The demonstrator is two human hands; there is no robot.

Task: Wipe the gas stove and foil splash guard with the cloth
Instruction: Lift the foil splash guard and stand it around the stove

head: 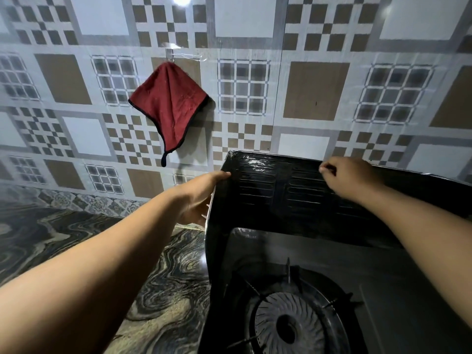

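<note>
- Black, glossy foil splash guard (pixel 293 190), ribbed with rows of horizontal embossed slots, standing upright round the back and left side of the black gas stove (pixel 378 284); top edge crinkled and catching light near the left corner.
- Inside the guard's walls: smooth dark stove top, with a round grey burner head (pixel 288 325) of fine radial fins, ringed by thin black pan-support prongs.
- Left hand (pixel 201 198) clamped on the guard's left corner edge, thumb lying along the top inside, fingers wrapped round the outer face.
- Right hand (pixel 344 177) at the guard's back top edge, fingers curled over the rim and pinching it; well apart from the left hand.
- Dark red, soft, nappy cloth (pixel 168 103) with black trim and a dangling black loop, hanging in a diamond shape from a clear hook (pixel 173 56) on the wall, up and left of the guard; untouched by either hand.
- Wall (pixel 316 90) covered in shiny sheeting printed with brown, grey and white squares and checks.
- Polished desk (pixel 158 302) of swirling dark and tan marble pattern, left of the stove.
</note>
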